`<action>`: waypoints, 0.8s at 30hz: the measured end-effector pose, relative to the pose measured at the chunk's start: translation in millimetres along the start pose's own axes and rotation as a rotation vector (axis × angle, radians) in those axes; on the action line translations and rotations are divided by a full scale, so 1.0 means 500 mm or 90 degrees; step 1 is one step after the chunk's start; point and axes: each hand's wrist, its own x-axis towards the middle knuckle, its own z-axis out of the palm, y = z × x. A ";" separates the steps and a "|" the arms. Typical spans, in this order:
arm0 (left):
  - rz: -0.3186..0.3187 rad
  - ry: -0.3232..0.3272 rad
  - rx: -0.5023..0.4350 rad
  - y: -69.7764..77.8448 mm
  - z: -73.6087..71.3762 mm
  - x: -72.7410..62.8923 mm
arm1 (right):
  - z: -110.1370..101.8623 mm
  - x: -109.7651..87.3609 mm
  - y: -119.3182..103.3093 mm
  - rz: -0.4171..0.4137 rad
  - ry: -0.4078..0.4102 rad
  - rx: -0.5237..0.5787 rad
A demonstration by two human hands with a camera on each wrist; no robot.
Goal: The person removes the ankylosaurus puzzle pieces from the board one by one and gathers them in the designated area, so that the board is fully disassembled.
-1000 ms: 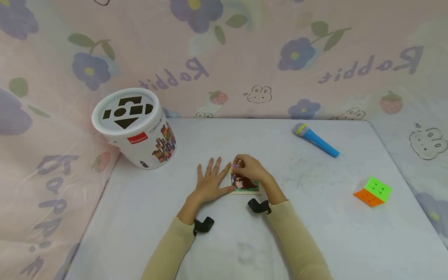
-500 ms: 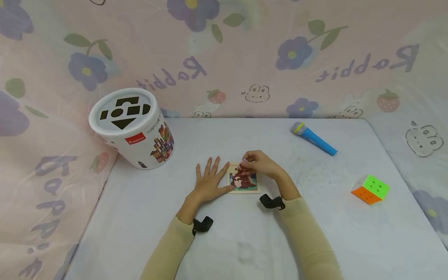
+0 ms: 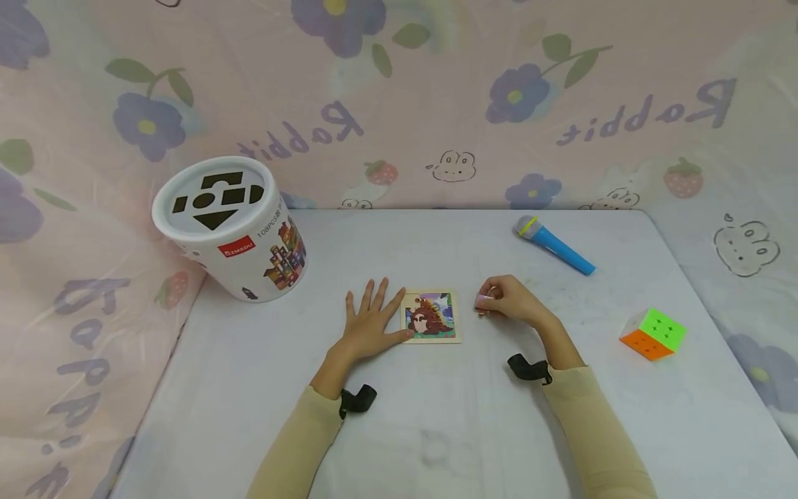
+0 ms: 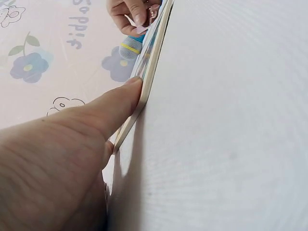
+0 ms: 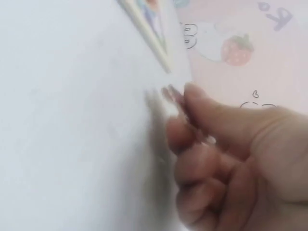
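Note:
A small square wooden jigsaw puzzle board (image 3: 439, 320) lies on the table, bearing a picture of a brown spiky animal. Bare wood shows at the picture's upper left. My left hand (image 3: 364, 333) is spread flat beside it, with thumb and forefinger at its left edge. In the left wrist view, the thumb (image 4: 120, 98) presses on the board's rim. To the right of the board, my right hand (image 3: 514, 302) pinches a small puzzle piece (image 3: 483, 302) with purple and brown on it. The right wrist view shows that piece (image 5: 177, 100), blurred, between thumb and forefinger.
A white bucket (image 3: 231, 235) with shape cutouts in its lid stands at the back left. A blue toy microphone (image 3: 555, 246) lies at the back right, and a puzzle cube (image 3: 654, 334) sits at the far right. Patterned fabric (image 3: 399, 104) hangs behind the table.
My right hand has lifted the puzzle piece from the board's upper left and carried it to the right, off the board. The left hand has stayed in place.

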 end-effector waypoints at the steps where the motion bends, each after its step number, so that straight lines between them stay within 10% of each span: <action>1: 0.000 0.001 -0.001 0.000 0.000 0.000 | 0.001 -0.001 0.003 -0.001 0.011 -0.016; 17: 0.004 -0.003 0.000 0.003 -0.005 0.000 | 0.009 -0.004 0.002 0.002 0.127 -0.245; 24: 0.000 -0.007 0.004 0.003 -0.004 0.001 | 0.073 0.031 -0.079 -0.157 0.041 -0.204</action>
